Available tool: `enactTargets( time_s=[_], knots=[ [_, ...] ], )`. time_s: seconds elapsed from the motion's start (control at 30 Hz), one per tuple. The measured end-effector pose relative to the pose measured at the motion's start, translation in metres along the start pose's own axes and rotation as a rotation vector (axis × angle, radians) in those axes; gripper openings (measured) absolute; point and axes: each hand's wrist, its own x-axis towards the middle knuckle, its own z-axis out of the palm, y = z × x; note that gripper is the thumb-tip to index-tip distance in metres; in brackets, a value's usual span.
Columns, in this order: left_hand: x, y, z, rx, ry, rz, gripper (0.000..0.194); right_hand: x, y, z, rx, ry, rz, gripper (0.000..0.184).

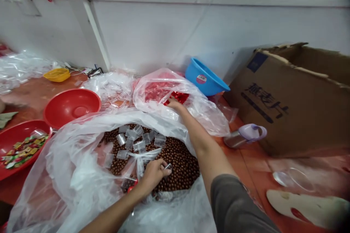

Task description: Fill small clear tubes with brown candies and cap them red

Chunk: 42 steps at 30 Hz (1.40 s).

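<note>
My left hand (152, 176) pinches a small clear plastic cup (168, 167) above a mass of round brown balls (177, 164). The balls fill a large clear plastic bag (82, 174), and several similar cups (131, 139) lie on top of them. My right hand (175, 104) reaches into a second clear bag (164, 91) and touches shiny red pieces (177, 97). Its fingertips are hidden among them and behind the plastic.
A red bowl (72, 107) and a red tray of wrapped sweets (20, 149) stand left, beyond them a yellow basket (57, 74). Behind sits a blue bowl (205, 78). A cardboard box (284, 102) and metal scoop (244, 136) are right, against a white wall (147, 32).
</note>
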Motion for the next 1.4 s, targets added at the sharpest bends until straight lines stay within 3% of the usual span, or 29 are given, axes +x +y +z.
enactTargets(
  time_s=[0.13,0.23,0.33,0.47,0.57,0.63,0.73,0.87,0.97,1.13,1.27,1.4],
  knots=[
    [0.001,-0.004,0.000,-0.080,-0.029,0.020,0.024,-0.001,-0.009,0.012,0.122,0.087,0.008,0.038],
    [-0.003,-0.005,-0.003,-0.100,-0.060,0.047,0.025,-0.013,-0.007,0.007,0.210,0.170,0.060,0.029],
    [-0.005,-0.006,-0.005,-0.128,-0.064,0.080,0.030,-0.019,0.002,-0.011,0.268,0.320,0.128,0.029],
    [-0.009,-0.009,-0.006,-0.160,-0.088,0.066,0.028,-0.030,0.003,-0.051,0.345,0.503,0.166,0.020],
    [-0.012,-0.012,-0.008,-0.154,-0.089,0.034,0.026,-0.064,-0.018,-0.077,0.424,0.611,0.063,0.014],
    [-0.011,-0.012,-0.009,-0.135,-0.090,-0.017,0.023,-0.103,-0.041,-0.080,0.463,0.619,-0.022,0.021],
    [-0.006,-0.007,-0.007,-0.116,-0.086,-0.074,0.024,-0.172,-0.075,-0.055,0.671,0.503,-0.214,0.023],
    [0.004,0.003,0.002,-0.158,-0.045,-0.026,0.025,-0.237,-0.090,0.011,0.681,0.175,-0.173,0.013],
    [0.005,0.006,0.006,-0.282,-0.088,-0.009,0.020,-0.252,-0.071,0.046,0.475,0.258,-0.095,0.014],
    [-0.007,0.004,0.002,-0.586,-0.192,-0.097,0.024,-0.260,-0.036,0.050,0.273,0.275,-0.078,0.038],
    [-0.026,0.006,-0.009,-0.724,-0.206,-0.188,0.036,-0.281,-0.031,0.045,0.280,0.322,-0.037,0.035],
    [-0.048,0.010,-0.023,-0.801,-0.227,-0.186,0.039,-0.306,-0.031,0.048,0.272,0.342,0.045,0.031]
  ],
)
